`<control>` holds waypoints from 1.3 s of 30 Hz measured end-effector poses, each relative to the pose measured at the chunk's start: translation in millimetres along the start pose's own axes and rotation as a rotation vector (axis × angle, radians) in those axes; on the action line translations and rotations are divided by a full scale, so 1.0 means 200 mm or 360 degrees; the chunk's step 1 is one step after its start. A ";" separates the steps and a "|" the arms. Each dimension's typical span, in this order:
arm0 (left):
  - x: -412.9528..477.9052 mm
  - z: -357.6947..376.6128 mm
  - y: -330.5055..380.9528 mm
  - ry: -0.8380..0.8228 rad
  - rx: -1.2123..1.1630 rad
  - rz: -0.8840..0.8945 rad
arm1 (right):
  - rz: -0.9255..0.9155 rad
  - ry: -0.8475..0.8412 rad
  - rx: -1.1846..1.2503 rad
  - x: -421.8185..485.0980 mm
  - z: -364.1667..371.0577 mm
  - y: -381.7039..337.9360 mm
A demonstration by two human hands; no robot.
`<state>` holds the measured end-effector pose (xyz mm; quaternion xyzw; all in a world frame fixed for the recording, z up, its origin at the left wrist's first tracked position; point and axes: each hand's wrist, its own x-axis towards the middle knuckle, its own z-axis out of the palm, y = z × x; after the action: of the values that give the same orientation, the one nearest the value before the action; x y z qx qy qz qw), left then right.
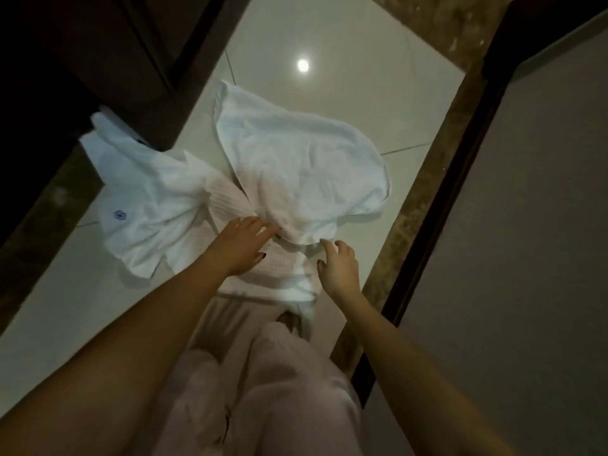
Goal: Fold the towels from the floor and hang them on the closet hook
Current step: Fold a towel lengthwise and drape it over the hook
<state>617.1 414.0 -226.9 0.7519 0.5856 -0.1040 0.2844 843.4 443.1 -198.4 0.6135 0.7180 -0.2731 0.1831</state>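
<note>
Your towels [184, 192] lie heaped on the floor [345, 93], near you. Your left hand [243, 246] lays straight fingers on the top towel [296, 169] at its near edge. Your right hand [340, 266] hovers just right of it, loosely curled and empty, likely ready to lift that edge.

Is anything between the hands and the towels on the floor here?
Nothing visible stands in the way. The left hand is at the near edge of the crumpled white towel, fingers straight, and the right hand is just beside that same edge, holding nothing.
</note>
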 end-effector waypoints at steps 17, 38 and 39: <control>0.55 0.35 -0.09 0.0746 -0.0260 0.0323 | -0.0225 0.0760 0.0424 0.55 0.50 0.33; -0.73 -1.97 0.73 0.1000 -0.1229 0.0127 | -0.0338 0.0812 0.1456 -0.96 -1.65 -0.30; -0.82 -2.10 0.77 0.1023 -0.1229 0.0162 | -0.0376 0.0852 0.1477 -1.06 -1.77 -0.34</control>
<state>638.8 487.7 243.6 0.6135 0.6019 0.3709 0.3518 841.0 490.1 217.0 0.5932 0.6076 -0.4142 -0.3278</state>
